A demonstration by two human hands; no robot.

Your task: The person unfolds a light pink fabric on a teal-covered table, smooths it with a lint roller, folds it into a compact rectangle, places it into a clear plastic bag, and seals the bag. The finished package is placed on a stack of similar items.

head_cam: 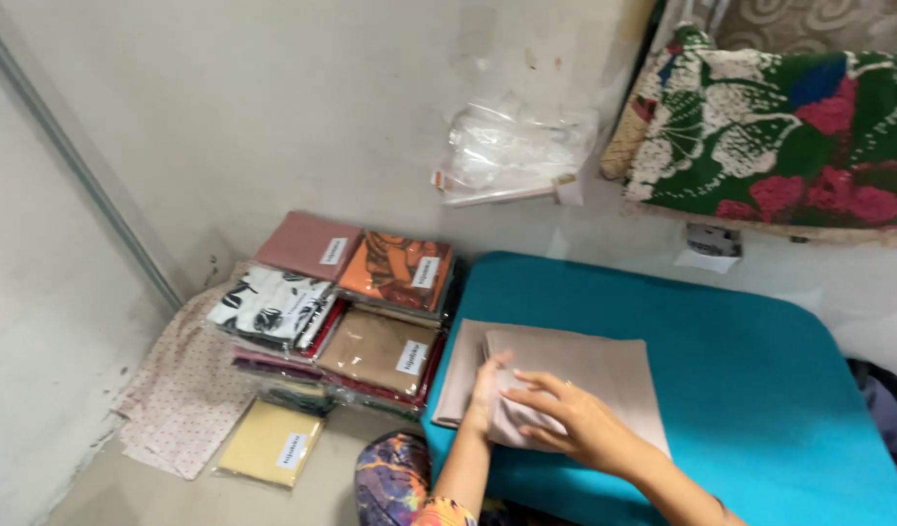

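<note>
Head view looks down on a teal padded board [721,360] set low on a pale floor [302,117], with a grey-white wall [39,321] running along the left. On the board lies a folded beige cloth [585,375], near its left edge. Beside the board, to the left, stands a stack of packaged fabrics [346,307] in clear wrappers: pink, orange, tan, and a black-and-white print. A single yellow packet [271,443] lies on the floor in front of the stack, partly over a dotted cloth [176,399]. Further back sit crumpled clear plastic bags [512,151], and at upper right a flowered green and red blanket [789,127].

The left hand [487,390] lies flat, fingers straight and together, pressed on the left part of the beige cloth. The right hand [565,419] rests on the cloth just beside it, fingers spread and slightly curled; whether it pinches a fold cannot be told.

Both forearms are cut off by the bottom edge, and a patterned sleeve or garment [400,482] shows only in part. The lower packets in the stack are mostly hidden.
</note>
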